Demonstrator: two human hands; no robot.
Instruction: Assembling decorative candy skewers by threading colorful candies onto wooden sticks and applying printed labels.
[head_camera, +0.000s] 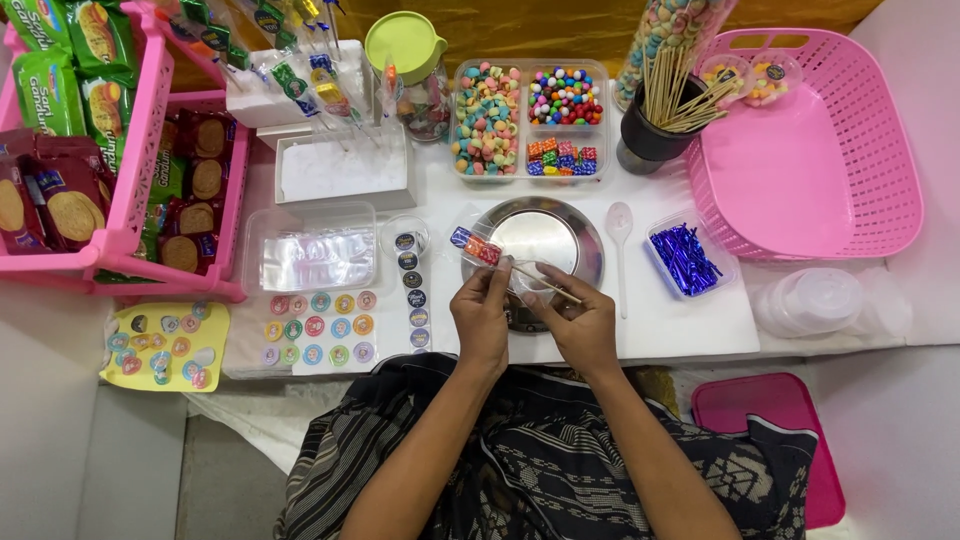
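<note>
Fingers (497, 275) of both hands pinch shut on candy skewer (500, 257): light, thin stick, brittle; grip stick, not wrapper.

White table (700, 330) under pink basket (850, 170)

Your one view comes from the head camera, looking straight down and fairly close on the white table (690, 330) and your lap.
</note>
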